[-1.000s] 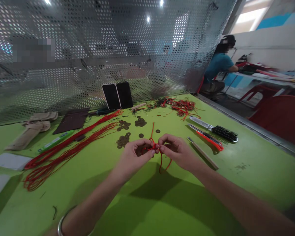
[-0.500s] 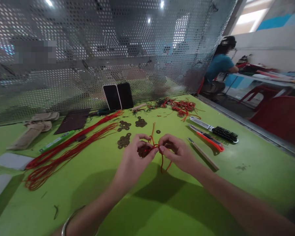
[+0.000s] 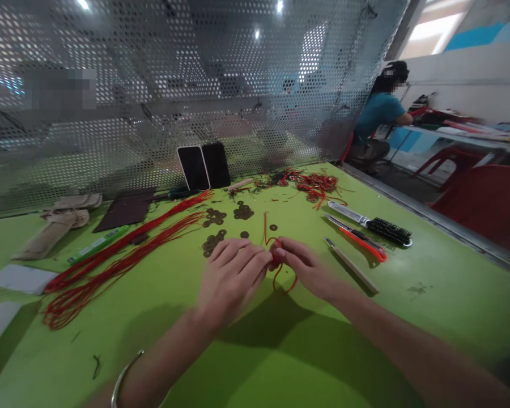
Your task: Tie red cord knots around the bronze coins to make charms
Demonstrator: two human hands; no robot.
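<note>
Between my fingertips is a red cord (image 3: 277, 274), bunched where the hands meet, with one end rising behind and a loop hanging in front. My left hand (image 3: 233, 275) is turned back-up, its fingers closed at the bunched cord and hiding most of what lies under them. My right hand (image 3: 301, 265) pinches the same cord between thumb and forefinger. Just beyond the hands lie piles of dark round coins with holes (image 3: 243, 212), and a single coin (image 3: 273, 227) sits apart near the cord's upright end.
At right lie a hairbrush (image 3: 386, 231), an orange cutter knife (image 3: 365, 243) and a wooden-handled tool (image 3: 351, 265). Long red cord bundles (image 3: 123, 266) stretch across the left. Two phones (image 3: 194, 168) lean on the perforated metal screen (image 3: 255, 124). A person (image 3: 378, 122) sits at another table.
My left hand has rolled over, palm down, and now covers the coins it held visibly before. The hanging red cord has shifted into a loop; my right hand stays nearly in place.
</note>
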